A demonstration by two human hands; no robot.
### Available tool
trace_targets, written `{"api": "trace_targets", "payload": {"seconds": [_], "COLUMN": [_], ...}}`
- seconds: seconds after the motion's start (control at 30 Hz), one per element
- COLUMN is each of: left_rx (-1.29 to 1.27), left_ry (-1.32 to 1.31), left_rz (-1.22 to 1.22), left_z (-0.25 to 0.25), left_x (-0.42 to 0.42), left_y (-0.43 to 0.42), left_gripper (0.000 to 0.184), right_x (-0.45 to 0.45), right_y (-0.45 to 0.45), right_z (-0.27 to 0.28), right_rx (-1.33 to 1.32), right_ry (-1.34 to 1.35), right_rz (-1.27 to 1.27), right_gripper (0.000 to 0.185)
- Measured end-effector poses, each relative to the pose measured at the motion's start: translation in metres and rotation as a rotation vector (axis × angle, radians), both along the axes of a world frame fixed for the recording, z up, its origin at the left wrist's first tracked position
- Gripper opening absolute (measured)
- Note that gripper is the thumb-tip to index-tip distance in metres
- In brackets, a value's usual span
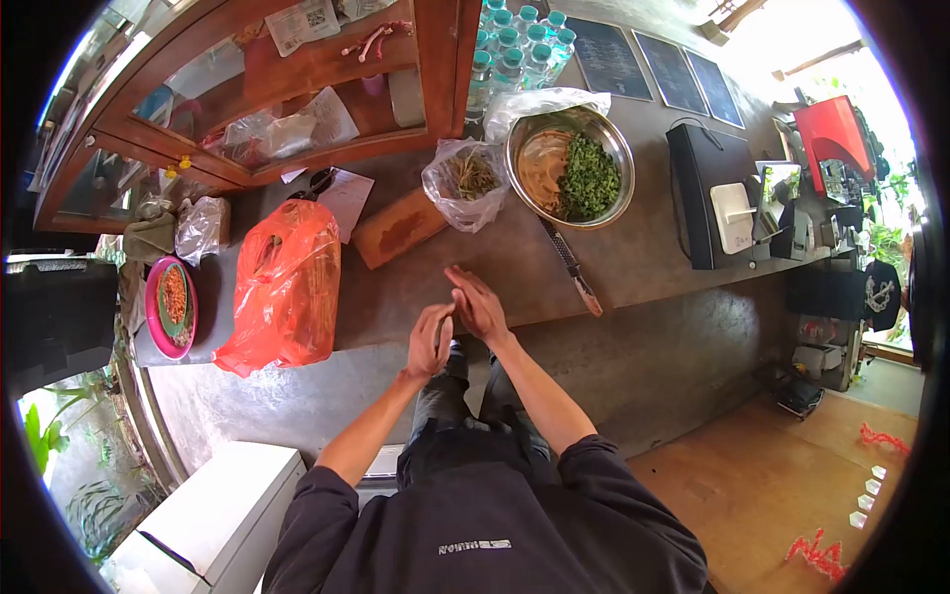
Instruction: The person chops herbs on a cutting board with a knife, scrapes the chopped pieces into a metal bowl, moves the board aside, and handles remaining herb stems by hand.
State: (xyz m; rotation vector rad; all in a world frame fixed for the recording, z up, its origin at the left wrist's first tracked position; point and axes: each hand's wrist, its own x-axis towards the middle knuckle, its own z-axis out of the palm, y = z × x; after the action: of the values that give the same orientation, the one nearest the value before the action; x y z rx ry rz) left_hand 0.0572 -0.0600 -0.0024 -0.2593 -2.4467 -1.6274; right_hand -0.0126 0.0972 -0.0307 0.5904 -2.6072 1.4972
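Observation:
Just in front of the counter's near edge, my left hand (431, 341) and my right hand (480, 307) meet, palms turned toward each other. Their fingers are stretched out, and I see nothing held in either one. Beyond them on the counter lies a wooden chopping board (398, 228) with a dark damp patch. A clear plastic bag (463, 184) of green-brown stems stands by the board's far end. To its right is a steel bowl (537, 158) with chopped green leaves (590, 178) on its right side. A dark-bladed knife (571, 263) lies below the bowl, its handle toward the counter edge.
An orange plastic bag (287, 287) sits left of my hands, with a pink-rimmed plate (170, 309) farther left. Bottles with teal caps (522, 49) stand behind the bowl. A black case (705, 193) is at the right, and a glass-fronted wooden cabinet (287, 84) rises at the back left.

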Motion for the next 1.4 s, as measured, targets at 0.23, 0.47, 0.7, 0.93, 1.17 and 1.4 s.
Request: {"api": "trace_targets", "payload": {"seconds": [0.23,0.47,0.7,0.93,1.17,1.4], "left_rx": [0.733,1.621,1.958,1.992,2.567,2.194], "left_ry": [-1.021,-1.363,-1.232,-1.263,-0.929,-0.718], "left_rz": [-0.268,-0.026,-0.458,-0.181,0.023,0.554], "left_z": [-0.107,-0.110,-0.147,-0.108,-0.086,-0.093], "left_x": [0.070,0.048,0.043,0.037,0.024,-0.001], "left_y": [-0.021,0.003,0.006,0.016,0.024,0.036], "left_gripper": [0.043,0.066,0.091,0.086,0.061,0.050], "right_x": [0.001,-0.017,0.013,-0.019,0.008,-0.020], "right_y": [0.008,0.006,-0.009,0.001,-0.004,-0.002], "right_z": [0.018,0.007,0.010,0.006,0.008,0.014], "right_rx": [-0.261,0.105,-0.184,-0.109,-0.064,-0.341], "right_ry": [-0.323,0.059,-0.229,-0.193,-0.153,-0.347], "right_rz": [0.114,0.099,0.363,0.286,0.447,0.274], "right_gripper": [0.034,0.036,0.034,0.038,0.038,0.047]}}
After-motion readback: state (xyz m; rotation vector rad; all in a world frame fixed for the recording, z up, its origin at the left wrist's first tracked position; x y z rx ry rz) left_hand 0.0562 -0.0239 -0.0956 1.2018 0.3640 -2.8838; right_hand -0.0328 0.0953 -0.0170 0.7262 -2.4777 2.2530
